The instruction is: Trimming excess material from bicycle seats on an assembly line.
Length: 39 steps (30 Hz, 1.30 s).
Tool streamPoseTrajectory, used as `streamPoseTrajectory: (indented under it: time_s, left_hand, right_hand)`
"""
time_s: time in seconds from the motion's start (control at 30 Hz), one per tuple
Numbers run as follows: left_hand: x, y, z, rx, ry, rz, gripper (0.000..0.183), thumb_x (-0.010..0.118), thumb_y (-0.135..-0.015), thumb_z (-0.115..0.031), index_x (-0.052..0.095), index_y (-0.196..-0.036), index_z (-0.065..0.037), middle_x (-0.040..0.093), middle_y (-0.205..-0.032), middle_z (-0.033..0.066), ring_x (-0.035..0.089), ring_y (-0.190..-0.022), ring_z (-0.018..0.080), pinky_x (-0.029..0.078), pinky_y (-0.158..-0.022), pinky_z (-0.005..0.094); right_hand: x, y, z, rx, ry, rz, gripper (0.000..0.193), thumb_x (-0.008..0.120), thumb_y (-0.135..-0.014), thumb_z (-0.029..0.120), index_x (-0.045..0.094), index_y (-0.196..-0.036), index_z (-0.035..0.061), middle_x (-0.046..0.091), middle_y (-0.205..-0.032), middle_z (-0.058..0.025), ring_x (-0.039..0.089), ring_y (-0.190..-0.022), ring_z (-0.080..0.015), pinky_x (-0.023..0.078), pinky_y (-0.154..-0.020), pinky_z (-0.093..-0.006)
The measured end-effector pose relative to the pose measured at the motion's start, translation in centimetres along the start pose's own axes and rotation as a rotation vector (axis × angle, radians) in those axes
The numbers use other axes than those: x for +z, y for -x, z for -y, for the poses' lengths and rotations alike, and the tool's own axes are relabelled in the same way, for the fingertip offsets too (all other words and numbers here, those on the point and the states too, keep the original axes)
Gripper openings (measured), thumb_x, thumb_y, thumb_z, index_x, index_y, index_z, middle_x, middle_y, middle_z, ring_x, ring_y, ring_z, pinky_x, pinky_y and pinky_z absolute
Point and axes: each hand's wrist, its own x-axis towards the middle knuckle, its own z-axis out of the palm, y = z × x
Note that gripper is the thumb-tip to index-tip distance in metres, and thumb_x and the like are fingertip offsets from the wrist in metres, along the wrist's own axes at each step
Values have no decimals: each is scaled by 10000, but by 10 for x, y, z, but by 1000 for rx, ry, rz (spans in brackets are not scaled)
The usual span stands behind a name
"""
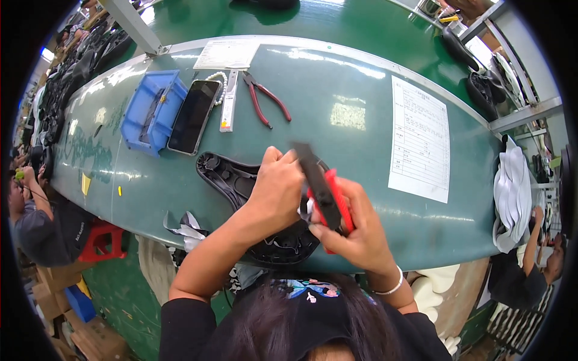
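A red-and-black hand tool (328,201), smeared by motion, is gripped in my right hand (364,231) above the middle of the work. My left hand (274,186) is closed just left of the tool's dark end; what its fingers hold, if anything, is hidden. Beneath both hands lies a black molded plastic shell (223,174), shaped like a bicycle saddle, with its ribbed hollow side up. My hands and forearm cover its middle. A small whitish piece (306,210) shows between the hands, too blurred to name.
Beyond the shell lie a blue bin (155,111), a phone (194,117), a white box (228,108) and red-handled pliers (265,99). A printed sheet (419,141) is at right, near stacked white pieces (512,195). Black-and-white scraps (188,227) hang at the near edge. People sit both sides.
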Motion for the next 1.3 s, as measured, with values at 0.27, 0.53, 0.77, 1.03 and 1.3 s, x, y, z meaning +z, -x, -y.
streamPoseTrajectory:
  time_s: [0.27,0.53,0.77,1.03,1.3]
  left_hand:
    - [-5,-13,-3,-305,399,4,290,660,-839,-277,551,-672,-66,497,-668,16,362,-796,223,344,-751,361]
    - [-17,-16,5,-632,1341,-522,239,540,-928,-217,623,-787,-44,628,-779,31,352,-553,30,279,-495,189]
    - [-14,-23,21,156,2129,-783,423,473,-986,-353,501,-662,-81,523,-631,41,505,-656,144,361,-523,234]
    - [-15,-33,24,84,234,-498,171,656,-800,-205,636,-787,-36,559,-657,87,527,-612,240,405,-529,310]
    - [-6,-42,50,-361,285,-741,336,706,-760,-133,501,-506,-52,409,-532,46,443,-565,162,358,-520,322]
  right_hand:
    - [-59,35,-43,-66,773,125,640,676,-829,115,400,-1406,141,591,-788,-82,599,-622,-252,485,-541,-341]
    - [-20,63,-27,149,931,73,613,643,-856,157,399,-1417,196,513,-655,-75,533,-478,-265,421,-436,-392]
    - [2,65,-22,233,1008,-71,545,573,-896,181,392,-1399,76,530,-621,-90,536,-443,-289,397,-402,-409]
    - [-28,16,-17,248,1137,44,507,565,-890,199,429,-1377,162,610,-698,-126,569,-507,-330,407,-459,-427]
    - [-33,39,10,279,1130,151,481,591,-861,169,510,-1335,188,588,-619,-117,560,-512,-318,396,-476,-405]
